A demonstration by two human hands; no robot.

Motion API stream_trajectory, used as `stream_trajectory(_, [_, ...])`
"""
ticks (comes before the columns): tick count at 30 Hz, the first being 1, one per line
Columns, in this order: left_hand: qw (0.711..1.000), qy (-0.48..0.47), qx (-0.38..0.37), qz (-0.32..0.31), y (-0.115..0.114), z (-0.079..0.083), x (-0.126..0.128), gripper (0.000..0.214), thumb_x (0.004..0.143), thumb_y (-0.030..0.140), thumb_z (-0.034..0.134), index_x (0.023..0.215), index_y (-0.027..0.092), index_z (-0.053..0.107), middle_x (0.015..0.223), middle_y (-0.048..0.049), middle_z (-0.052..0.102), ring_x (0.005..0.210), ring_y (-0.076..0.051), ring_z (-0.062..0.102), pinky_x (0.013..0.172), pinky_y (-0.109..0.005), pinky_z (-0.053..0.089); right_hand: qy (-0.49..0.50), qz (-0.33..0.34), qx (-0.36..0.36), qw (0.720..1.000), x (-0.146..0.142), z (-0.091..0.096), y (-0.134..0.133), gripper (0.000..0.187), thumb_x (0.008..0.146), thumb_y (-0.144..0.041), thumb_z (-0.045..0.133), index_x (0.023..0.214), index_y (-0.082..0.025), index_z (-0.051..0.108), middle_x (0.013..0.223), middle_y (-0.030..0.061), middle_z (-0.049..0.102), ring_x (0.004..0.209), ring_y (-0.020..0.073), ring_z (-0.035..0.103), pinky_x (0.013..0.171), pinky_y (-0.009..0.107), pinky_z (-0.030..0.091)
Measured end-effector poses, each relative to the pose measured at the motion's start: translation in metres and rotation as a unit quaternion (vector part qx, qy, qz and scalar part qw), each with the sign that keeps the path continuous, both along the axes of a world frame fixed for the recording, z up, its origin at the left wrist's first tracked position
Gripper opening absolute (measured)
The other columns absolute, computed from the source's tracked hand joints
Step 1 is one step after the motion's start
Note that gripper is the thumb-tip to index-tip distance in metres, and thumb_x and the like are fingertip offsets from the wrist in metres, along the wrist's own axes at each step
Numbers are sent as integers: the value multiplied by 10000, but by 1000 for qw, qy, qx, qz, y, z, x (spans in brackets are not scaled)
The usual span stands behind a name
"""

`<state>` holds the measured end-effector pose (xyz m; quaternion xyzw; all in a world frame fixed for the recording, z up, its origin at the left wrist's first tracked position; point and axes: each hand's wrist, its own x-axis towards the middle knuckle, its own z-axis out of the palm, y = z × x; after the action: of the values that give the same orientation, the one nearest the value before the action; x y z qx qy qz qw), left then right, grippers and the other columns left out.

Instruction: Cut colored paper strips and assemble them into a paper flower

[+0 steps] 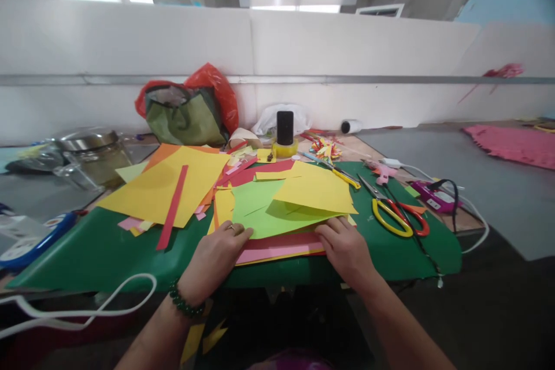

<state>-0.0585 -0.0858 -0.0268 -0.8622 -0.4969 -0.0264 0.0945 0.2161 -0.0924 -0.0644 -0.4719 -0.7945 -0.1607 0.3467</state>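
My left hand (217, 254) rests at the near edge of a light green paper sheet (260, 208), fingers curled and pinching its left corner. My right hand (344, 245) presses on the same sheet's right near edge, fingers bent onto it. Under the green sheet lie pink and red sheets (277, 248). A yellow sheet (316, 188) overlaps the green one behind my right hand. All of it sits on a dark green mat (108, 254).
A large yellow sheet (165, 185) with a red strip (173, 208) lies left. Scissors with yellow and red handles (399, 217), a pink glue gun (381, 172), a purple device (433, 196), a tape roll with a black object (285, 139), a bag (186, 110), a glass jar (93, 156) and a white cable (87, 312) surround the mat.
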Motion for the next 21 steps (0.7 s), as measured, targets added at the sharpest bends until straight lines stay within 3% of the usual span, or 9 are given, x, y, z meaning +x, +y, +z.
stream_trajectory(3, [1000,-1,-4,-6,-1,0,2,296,883,75,464,1078,219,633,1011,-71,681,933,-205,607,691,-263,504,34,41,-8,999,-5,6,-9,181,923,-183,517,809,-195,657,744,41,646,724,172,560,650,282,444])
stream_trajectory(7, [1000,-7,0,2,0,1,4,302,884,94,464,1114,215,618,1023,-79,674,949,-217,600,717,-285,510,1,127,-50,991,-18,7,-19,153,923,-283,545,916,-182,660,853,57,693,783,183,601,678,296,484])
stream_trajectory(11, [1000,-19,-20,12,-2,4,3,281,871,95,477,1070,220,632,1028,-73,667,957,-214,595,757,-296,508,14,117,-61,991,-19,1,-19,234,961,-227,454,869,-194,666,856,53,708,778,174,628,665,295,507])
stream_trajectory(15, [995,-84,-48,-3,-6,6,-3,262,913,354,513,1112,224,623,1116,-74,654,999,-213,596,819,-312,508,19,113,-43,992,-15,-3,-16,259,970,-219,422,897,-202,670,879,56,719,793,176,653,679,302,528])
stream_trajectory(17, [993,-111,-34,24,-6,5,-7,329,909,420,509,1145,217,618,1144,-84,652,1030,-223,596,823,-320,512,20,120,-34,992,-14,-4,-17,255,969,-229,426,901,-206,671,883,52,721,795,179,660,682,305,532])
stream_trajectory(21, [986,-124,29,107,-5,6,-19,299,908,327,515,1160,211,626,1158,-95,654,1067,-239,594,846,-340,515,27,126,-34,991,-12,-7,-17,245,964,-279,442,927,-225,677,905,48,726,807,187,671,694,310,538])
